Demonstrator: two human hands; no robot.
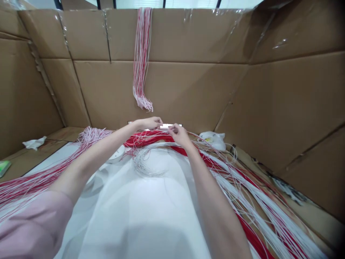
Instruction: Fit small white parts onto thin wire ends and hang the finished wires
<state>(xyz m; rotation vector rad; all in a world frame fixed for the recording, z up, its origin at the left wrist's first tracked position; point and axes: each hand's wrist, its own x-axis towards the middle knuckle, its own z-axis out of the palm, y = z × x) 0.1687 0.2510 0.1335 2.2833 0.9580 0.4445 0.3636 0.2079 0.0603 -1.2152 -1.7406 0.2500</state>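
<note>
Both arms reach forward to a bright white bar (167, 126) at the foot of the far cardboard wall. My left hand (151, 123) is closed in a pinch at the bar's left part. Facing it, my right hand (179, 134) pinches with thumb and forefinger, a small gap away. What the fingertips hold is too small to make out. Just below the hands runs a thick bundle of red wires (147, 138). Nearer to me, a loose coil of thin white wires (142, 163) lies on the white cloth (145, 205).
Cardboard walls (194, 86) enclose the place. A red and white wire bundle (142, 54) hangs over the far wall. More pink and white wires (67, 162) lie left; long red and white wires (250, 190) spread right. A white plastic bag (214, 139) and crumpled tissue (34, 143) lie behind.
</note>
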